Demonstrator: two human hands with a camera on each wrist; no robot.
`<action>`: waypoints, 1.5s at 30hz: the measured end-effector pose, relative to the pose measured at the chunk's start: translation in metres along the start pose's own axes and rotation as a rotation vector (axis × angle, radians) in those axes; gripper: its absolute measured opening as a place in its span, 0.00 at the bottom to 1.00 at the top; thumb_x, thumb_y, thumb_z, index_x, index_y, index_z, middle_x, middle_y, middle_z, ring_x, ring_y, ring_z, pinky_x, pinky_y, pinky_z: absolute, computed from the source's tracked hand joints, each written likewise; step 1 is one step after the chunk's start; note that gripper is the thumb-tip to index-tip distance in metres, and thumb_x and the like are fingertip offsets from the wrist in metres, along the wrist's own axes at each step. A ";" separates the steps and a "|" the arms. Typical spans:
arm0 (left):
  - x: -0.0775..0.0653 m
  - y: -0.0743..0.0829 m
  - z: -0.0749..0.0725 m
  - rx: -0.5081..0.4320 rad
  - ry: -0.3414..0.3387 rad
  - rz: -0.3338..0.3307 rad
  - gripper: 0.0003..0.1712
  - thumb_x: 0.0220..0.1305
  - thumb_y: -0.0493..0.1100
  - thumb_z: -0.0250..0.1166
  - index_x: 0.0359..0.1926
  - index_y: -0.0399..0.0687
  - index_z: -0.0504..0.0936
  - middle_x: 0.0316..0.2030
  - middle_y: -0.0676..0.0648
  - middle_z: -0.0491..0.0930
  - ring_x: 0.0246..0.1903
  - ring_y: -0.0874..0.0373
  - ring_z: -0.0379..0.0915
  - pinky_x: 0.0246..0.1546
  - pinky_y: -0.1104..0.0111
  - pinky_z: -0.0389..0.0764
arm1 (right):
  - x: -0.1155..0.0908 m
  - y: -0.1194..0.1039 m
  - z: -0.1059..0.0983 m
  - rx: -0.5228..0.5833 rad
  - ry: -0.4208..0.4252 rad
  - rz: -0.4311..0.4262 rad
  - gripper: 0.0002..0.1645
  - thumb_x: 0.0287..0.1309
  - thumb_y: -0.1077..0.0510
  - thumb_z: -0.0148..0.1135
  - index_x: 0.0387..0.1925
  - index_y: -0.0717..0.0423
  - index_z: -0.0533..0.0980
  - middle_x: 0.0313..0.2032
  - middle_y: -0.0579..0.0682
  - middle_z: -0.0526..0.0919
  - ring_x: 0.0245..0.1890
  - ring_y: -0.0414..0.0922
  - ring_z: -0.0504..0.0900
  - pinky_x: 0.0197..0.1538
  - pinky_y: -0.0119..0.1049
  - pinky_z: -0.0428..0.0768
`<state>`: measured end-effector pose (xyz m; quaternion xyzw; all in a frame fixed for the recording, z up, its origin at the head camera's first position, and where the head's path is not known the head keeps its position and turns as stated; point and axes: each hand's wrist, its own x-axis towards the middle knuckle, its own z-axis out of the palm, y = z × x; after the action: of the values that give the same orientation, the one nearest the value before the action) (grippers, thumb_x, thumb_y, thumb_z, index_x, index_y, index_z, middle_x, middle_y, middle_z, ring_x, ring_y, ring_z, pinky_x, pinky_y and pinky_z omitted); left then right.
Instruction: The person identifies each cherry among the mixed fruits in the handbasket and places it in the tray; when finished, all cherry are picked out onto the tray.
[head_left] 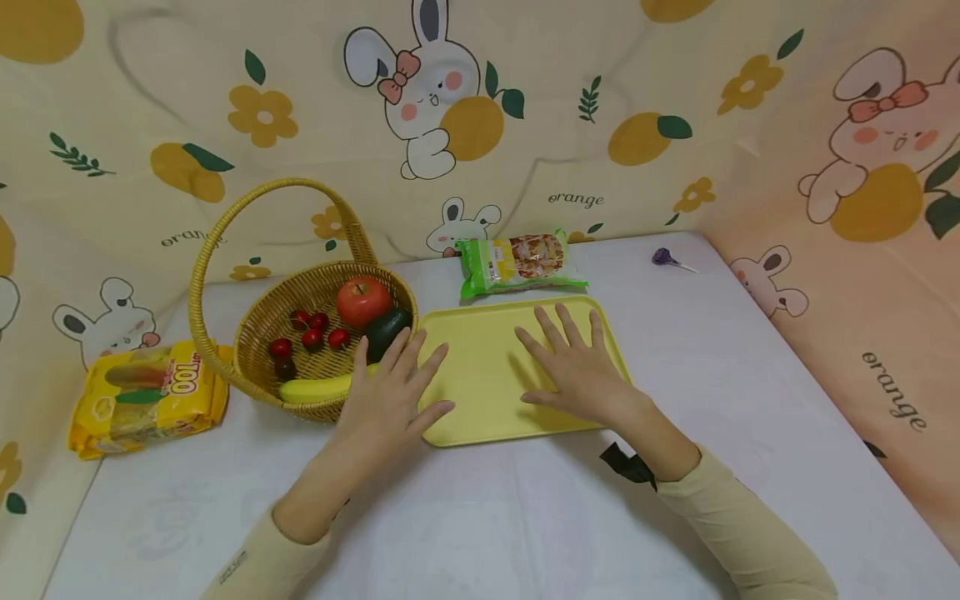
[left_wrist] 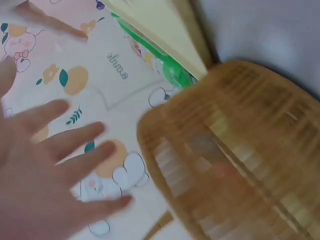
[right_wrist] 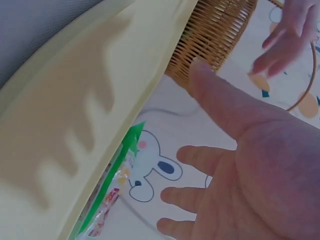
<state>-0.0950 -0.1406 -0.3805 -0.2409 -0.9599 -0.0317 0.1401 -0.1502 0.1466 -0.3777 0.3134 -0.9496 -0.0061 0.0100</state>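
Note:
My left hand is spread, fingers straight, in front of the wicker basket's right side and the left edge of a yellow tray. Over the right part of that tray hovers my right hand, fingers spread apart, its shadow falling on the tray. Neither hand holds anything. Inside the basket lie a red apple, several cherries, a dark green avocado and a banana, partly hidden by my left hand. Both wrist views show the spread fingers too.
Left of the basket sits a yellow package. Behind the tray lies a green-and-white food packet. A wrapped lollipop is at the back right of the white table. A patterned cloth backdrop encloses the back and sides.

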 end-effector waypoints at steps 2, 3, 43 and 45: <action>-0.015 -0.007 -0.007 -0.091 0.145 0.033 0.34 0.67 0.59 0.62 0.66 0.46 0.75 0.64 0.39 0.73 0.66 0.43 0.65 0.68 0.39 0.65 | 0.001 0.000 0.000 0.009 -0.003 -0.010 0.54 0.58 0.32 0.64 0.76 0.53 0.57 0.75 0.66 0.49 0.75 0.67 0.44 0.69 0.78 0.43; -0.024 -0.012 -0.010 -0.146 0.220 0.039 0.30 0.66 0.56 0.64 0.62 0.43 0.78 0.60 0.40 0.76 0.62 0.44 0.70 0.64 0.44 0.72 | 0.002 0.000 0.000 0.019 -0.004 -0.014 0.53 0.59 0.33 0.65 0.76 0.53 0.58 0.75 0.66 0.49 0.75 0.67 0.44 0.69 0.78 0.43; -0.099 -0.100 0.004 -0.892 0.674 -0.547 0.40 0.47 0.16 0.70 0.62 0.25 0.64 0.49 0.46 0.73 0.50 0.59 0.71 0.42 0.77 0.86 | 0.196 -0.100 -0.063 0.723 -0.022 -0.487 0.28 0.66 0.53 0.65 0.65 0.57 0.73 0.63 0.53 0.76 0.61 0.45 0.73 0.64 0.35 0.76; -0.100 -0.102 0.007 -0.885 0.673 -0.543 0.40 0.48 0.17 0.71 0.63 0.26 0.65 0.49 0.45 0.73 0.50 0.59 0.71 0.42 0.76 0.86 | 0.212 -0.110 -0.062 0.784 -0.080 -0.493 0.29 0.64 0.56 0.67 0.65 0.58 0.73 0.63 0.53 0.76 0.63 0.45 0.72 0.65 0.34 0.74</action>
<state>-0.0605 -0.2754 -0.4146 0.0002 -0.7860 -0.5356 0.3089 -0.2531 -0.0684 -0.3146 0.5094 -0.7771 0.3390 -0.1474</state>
